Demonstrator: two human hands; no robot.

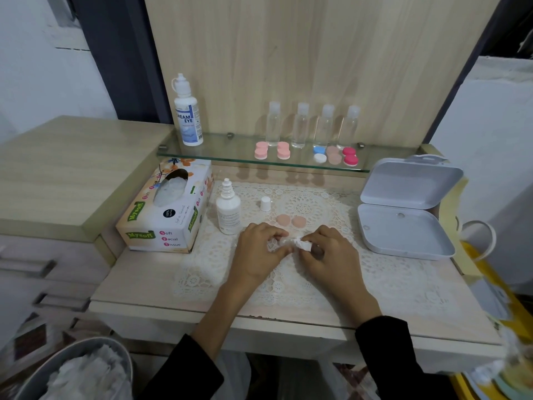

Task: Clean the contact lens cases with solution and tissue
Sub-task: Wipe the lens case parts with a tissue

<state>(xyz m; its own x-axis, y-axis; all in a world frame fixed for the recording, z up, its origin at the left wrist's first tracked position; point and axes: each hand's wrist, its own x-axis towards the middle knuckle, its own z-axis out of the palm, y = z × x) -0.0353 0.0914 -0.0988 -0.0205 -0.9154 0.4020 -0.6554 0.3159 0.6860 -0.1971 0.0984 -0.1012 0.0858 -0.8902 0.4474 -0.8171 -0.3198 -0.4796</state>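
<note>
The tissue point(300, 243) is pinched by curled fingers of left hand point(259, 249) and right hand point(328, 252) over the mat point(375, 272), two caps point(290, 220) lying just beyond; the uncapped bottle point(228, 210) beside the left hand may be toppled by it.

Loose black sleeves point(184, 370) — wide cuffs

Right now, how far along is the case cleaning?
Done: small bottle uncapped, cap standing on the mat; two peach lids off. In hand: left hand and right hand work a crumpled tissue; the case is hidden. Left: refitting lids; whether the shelf cases are cleaned, cannot tell.
</note>
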